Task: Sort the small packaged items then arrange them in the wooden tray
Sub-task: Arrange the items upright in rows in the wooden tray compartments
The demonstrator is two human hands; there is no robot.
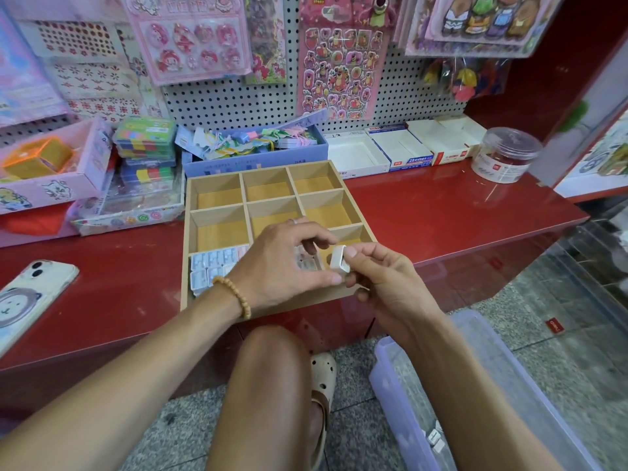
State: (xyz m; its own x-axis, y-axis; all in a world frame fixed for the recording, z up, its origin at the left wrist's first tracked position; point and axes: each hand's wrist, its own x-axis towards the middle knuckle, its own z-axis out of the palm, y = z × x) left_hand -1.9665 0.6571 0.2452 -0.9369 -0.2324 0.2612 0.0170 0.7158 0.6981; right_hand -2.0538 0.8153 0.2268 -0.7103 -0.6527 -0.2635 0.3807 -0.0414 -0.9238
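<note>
Both hands [289, 263] [384, 283] together (fingers pinching)

Both forearms are seen bare, with no sleeves reaching them. A bracelet of round, tan wooden beads [233, 295] is worn on the left wrist, and a thin silver ring [294, 220] on a finger of the left hand [282, 263]. A cream perforated rubber clog [322, 396] is worn on one foot; the knee is uncovered.

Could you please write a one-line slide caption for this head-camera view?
Both hands hold a small white packet over the partly filled wooden tray.
</note>
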